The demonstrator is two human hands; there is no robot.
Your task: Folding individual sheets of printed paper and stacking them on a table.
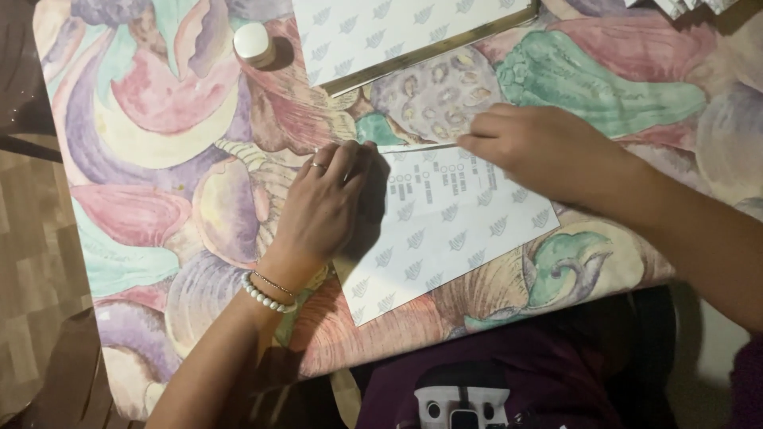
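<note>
A white sheet of paper (453, 230) with a faint leaf pattern and small dark marks lies on the flowered tablecloth (159, 143). My left hand (322, 206), with a ring and a pearl bracelet, presses flat on the sheet's left edge, fingertips at its top left corner. My right hand (532, 147) rests on the sheet's top edge, with the fingers pinched together at the fold line there. The top edge of the paper looks folded over.
A second patterned sheet on a gold-edged board (397, 36) lies at the table's far side. A small white round-cornered box (254, 44) stands left of it. The table's left edge drops to a wooden floor (32, 262). A dark chair (16, 71) stands at the left.
</note>
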